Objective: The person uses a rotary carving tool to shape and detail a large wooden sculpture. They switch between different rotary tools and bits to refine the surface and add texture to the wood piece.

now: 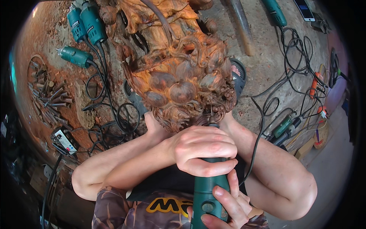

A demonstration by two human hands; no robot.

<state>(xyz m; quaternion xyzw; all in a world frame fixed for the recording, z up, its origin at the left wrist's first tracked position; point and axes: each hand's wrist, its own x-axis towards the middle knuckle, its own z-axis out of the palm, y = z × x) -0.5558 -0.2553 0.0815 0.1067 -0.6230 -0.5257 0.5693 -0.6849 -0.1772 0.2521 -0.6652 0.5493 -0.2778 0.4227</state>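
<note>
Both my hands grip a green electric die grinder (207, 185). My left hand (206, 147) wraps over its front end, fingers closed. Lower down, my right hand (230, 208) clasps the rear of the body beside a round knob, with its fingers curled round the side. The grinder's thin bit reaches into the near edge of a reddish-brown wood carving (182, 91), among curled, tightly cut details. Whether the bit touches the wood cannot be made out. Smooth rounded lobes and swirls cover the carving, which stands between my bare legs.
At the upper left lie several green grinders (93, 23), with a pile of cutting bits (49, 95) below them. A power control box (65, 141) sits at the left. Black cables (297, 57) tangle at the right, near another grinder (274, 11) and a phone (304, 9).
</note>
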